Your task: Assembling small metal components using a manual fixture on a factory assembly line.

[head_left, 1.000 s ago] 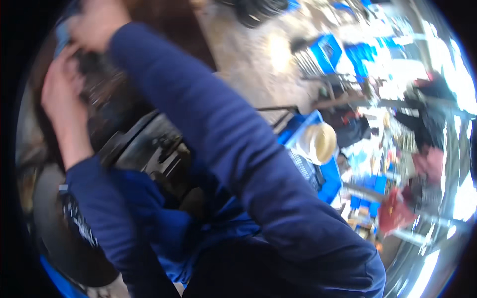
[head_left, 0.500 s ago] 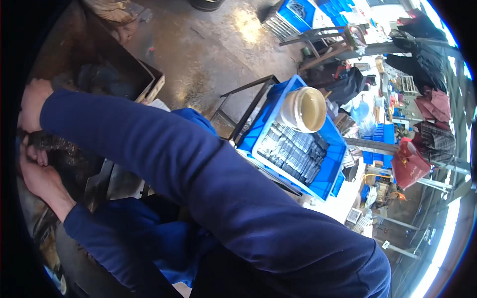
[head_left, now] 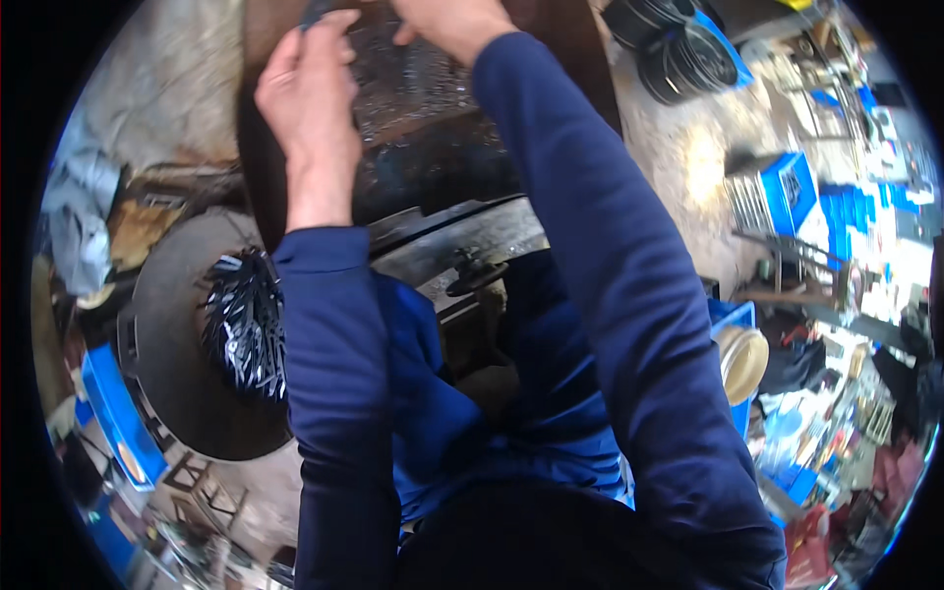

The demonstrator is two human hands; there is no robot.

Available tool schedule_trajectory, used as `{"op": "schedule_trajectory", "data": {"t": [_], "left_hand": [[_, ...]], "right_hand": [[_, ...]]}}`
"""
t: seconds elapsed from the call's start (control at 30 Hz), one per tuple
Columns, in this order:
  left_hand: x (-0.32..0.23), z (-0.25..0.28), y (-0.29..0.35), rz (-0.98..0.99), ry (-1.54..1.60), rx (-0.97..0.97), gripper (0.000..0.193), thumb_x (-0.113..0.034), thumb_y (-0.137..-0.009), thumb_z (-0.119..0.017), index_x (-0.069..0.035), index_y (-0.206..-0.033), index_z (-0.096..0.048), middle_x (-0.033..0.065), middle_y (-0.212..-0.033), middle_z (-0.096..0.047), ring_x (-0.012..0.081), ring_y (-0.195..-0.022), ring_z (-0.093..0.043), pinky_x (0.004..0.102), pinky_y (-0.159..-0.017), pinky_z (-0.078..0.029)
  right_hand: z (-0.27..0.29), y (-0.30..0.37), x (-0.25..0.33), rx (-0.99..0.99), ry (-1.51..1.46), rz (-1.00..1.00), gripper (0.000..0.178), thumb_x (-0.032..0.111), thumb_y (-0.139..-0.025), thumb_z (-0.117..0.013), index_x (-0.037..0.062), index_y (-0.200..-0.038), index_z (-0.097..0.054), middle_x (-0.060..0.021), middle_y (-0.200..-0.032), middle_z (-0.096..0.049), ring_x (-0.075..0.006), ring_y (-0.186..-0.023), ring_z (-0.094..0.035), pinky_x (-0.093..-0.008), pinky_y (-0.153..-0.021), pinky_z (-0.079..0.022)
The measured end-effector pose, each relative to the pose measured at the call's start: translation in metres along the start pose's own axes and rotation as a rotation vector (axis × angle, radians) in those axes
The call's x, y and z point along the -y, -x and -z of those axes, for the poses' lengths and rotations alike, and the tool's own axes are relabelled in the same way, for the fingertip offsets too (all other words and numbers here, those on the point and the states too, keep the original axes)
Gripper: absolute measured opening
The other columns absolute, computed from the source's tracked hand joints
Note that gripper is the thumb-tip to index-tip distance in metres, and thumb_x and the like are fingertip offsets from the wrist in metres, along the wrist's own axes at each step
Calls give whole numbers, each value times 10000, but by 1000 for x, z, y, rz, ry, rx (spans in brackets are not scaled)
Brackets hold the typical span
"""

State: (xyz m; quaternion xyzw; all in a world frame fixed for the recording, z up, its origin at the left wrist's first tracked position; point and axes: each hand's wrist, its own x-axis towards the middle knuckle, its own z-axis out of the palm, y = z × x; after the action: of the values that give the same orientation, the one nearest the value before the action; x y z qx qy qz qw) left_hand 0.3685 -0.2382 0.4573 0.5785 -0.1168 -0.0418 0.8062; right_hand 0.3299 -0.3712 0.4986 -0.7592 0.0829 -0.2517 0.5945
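My left hand [head_left: 313, 93] is over the left part of a dark, wet metal trough [head_left: 433, 162], its fingers bent around the end of a small dark piece [head_left: 316, 12]. That piece runs out of the picture at the top, so its kind does not show. My right hand [head_left: 454, 22] is farther right over the same trough, cut off by the upper edge. One fingertip of it points down; the other fingers are out of sight. Between the hands lies a wet, glistening dark surface [head_left: 408, 84].
A round dark metal table [head_left: 182, 393] at the left bears a heap of thin black strips [head_left: 246, 324]. Dark round buckets [head_left: 688, 64] stand at the upper right. A pale tub [head_left: 742, 364] sits in a blue crate [head_left: 730, 315] beyond my right arm.
My view has swung left, so the trough and both hands have moved from the left rim to the top middle. The round table with strips has come into view.
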Motion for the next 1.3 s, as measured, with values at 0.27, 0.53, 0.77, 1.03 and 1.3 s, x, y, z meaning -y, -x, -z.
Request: {"op": "schedule_trajectory", "data": {"t": [0.27, 0.53, 0.77, 1.03, 1.3], "left_hand": [[-21, 10, 12, -85, -86, 26, 235, -186, -941, -567, -4, -854, -686, -3, -735, -625, 83, -693, -534, 243, -638, -423], [-46, 14, 23, -113, -220, 40, 251, -239, -882, -628, -1, -884, -706, 94, -671, -634, 153, -602, -567, 318, -597, -464], [-39, 37, 22, -147, -303, 41, 287, -279, -832, -655, -5, -881, -721, 169, -674, -646, 239, -608, -628, 380, -628, -499], [-29, 38, 26, -82, -622, 173, 298, -323, -834, -629, -58, -922, -735, 197, -855, -691, 385, -881, -662, 450, -816, -518], [-14, 72, 13, -160, -1039, 467, 331, -340, -905, -620, -15, -943, -673, 203, -772, -628, 317, -725, -597, 415, -713, -474]], "right_hand": [[-19, -4, -8, -3, -50, -58, 278, 280, -958, -631, 18, -1049, -611, -63, -855, -651, -126, -625, -593, -253, -425, -477], [-13, 5, -10, -92, 18, -159, 274, 297, -906, -671, 49, -1018, -708, -45, -835, -708, -59, -539, -513, -239, -536, -507], [7, 100, 40, 137, -114, -236, 225, 188, -941, -638, 41, -1110, -660, -9, -882, -670, -35, -527, -440, -210, -471, -405], [34, 174, 22, 592, 339, 98, 312, -34, -775, -719, 18, -1074, -645, -128, -1212, -652, -194, -903, -653, -297, -766, -530], [43, 173, 12, 795, 455, 246, 293, -36, -768, -729, 16, -1048, -659, -118, -1190, -660, -226, -1022, -659, -340, -862, -541]]}}
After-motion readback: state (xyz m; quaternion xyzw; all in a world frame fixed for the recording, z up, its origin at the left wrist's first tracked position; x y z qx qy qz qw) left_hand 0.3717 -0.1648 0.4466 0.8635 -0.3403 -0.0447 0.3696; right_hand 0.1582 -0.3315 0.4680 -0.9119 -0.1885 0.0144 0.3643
